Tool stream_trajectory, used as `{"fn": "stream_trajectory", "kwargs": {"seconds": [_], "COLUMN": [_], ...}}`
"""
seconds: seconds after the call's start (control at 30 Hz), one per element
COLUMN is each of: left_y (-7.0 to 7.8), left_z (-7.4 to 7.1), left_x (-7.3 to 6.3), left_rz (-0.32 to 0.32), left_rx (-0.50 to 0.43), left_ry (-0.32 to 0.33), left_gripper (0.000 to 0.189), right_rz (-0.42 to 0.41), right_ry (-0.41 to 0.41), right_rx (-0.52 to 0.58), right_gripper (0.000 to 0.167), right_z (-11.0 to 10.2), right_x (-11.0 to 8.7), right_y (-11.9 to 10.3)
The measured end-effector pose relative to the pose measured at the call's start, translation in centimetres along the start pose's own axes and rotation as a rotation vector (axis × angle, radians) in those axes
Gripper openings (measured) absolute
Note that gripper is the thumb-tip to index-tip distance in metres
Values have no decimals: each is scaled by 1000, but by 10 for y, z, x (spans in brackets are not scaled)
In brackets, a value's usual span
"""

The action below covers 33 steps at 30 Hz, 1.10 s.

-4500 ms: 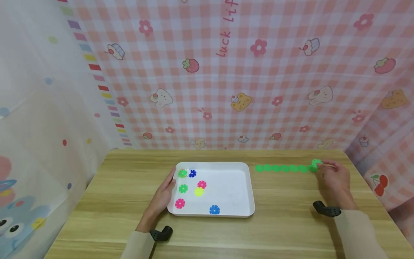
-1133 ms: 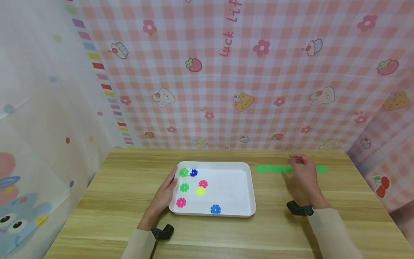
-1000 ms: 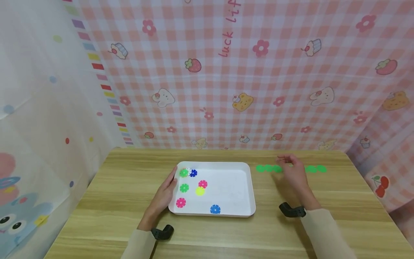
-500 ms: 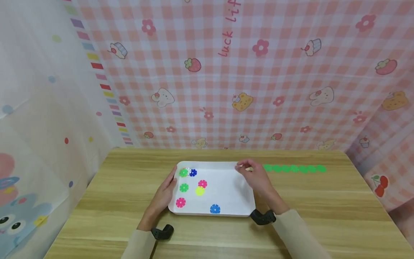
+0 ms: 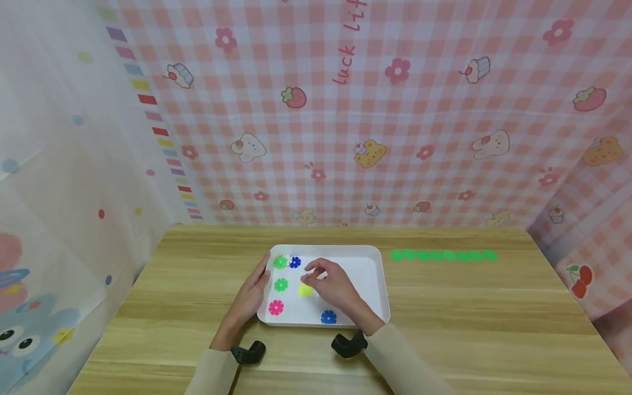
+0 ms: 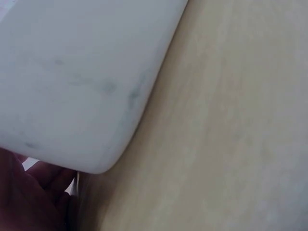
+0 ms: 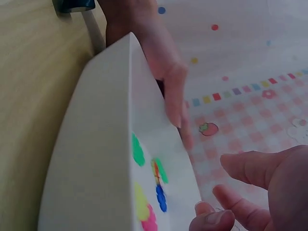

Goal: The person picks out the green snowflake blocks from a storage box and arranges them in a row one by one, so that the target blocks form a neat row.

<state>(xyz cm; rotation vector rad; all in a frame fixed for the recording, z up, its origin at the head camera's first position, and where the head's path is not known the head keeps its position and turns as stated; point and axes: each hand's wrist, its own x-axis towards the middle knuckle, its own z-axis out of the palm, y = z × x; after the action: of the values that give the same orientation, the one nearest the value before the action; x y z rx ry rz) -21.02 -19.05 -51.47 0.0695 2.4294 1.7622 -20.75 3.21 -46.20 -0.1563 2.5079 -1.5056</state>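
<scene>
My left hand (image 5: 249, 300) grips the left end of a white tray (image 5: 357, 274); in the right wrist view its thumb lies along the rim. Snowflake-shaped plastic discs lie inside: green (image 5: 281, 285), pink (image 5: 276, 307), light blue (image 5: 328, 316), dark blue (image 5: 295, 262) and yellow (image 5: 304, 290). Over the yellow disc hovers my right hand (image 5: 336, 285), fingers loosely bent and parted, with nothing between them. It partly hides a second pink disc beside the yellow one. To the right of the tray, several green discs (image 5: 435, 255) form a straight joined row on the table.
The wooden table (image 5: 444, 329) runs back to a pink checked cloth (image 5: 316, 120) hanging behind it. Black wrist cameras (image 5: 349, 344) sit at both wrists, the right one just in front of the tray's near edge.
My right hand has let go of a green disc at the row's right end and moved left over the tray. That disc now lies in the row. My left hand stays on the tray.
</scene>
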Motion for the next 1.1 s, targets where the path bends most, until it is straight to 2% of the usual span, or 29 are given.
{"fn": "stream_trajectory", "kwargs": {"seconds": [0.3, 0.57, 0.87, 1.1], "left_y": [0, -1, -2, 0], "left_z": [0, 0, -1, 0], "left_x": [0, 0, -1, -1], "left_rz": [-7, 4, 21, 20], "left_rx": [-7, -7, -12, -31], "left_ry": [-6, -11, -17, -24], "left_gripper": [52, 52, 52, 52], "right_rz": [20, 31, 33, -9], "right_ry": [-52, -51, -30, -38], "right_rx": [-25, -35, -69, -150], "right_gripper": [30, 29, 28, 33], "right_z": [30, 50, 60, 62], "right_x": [14, 24, 29, 30], "right_y": [-2, 0, 1, 1]}}
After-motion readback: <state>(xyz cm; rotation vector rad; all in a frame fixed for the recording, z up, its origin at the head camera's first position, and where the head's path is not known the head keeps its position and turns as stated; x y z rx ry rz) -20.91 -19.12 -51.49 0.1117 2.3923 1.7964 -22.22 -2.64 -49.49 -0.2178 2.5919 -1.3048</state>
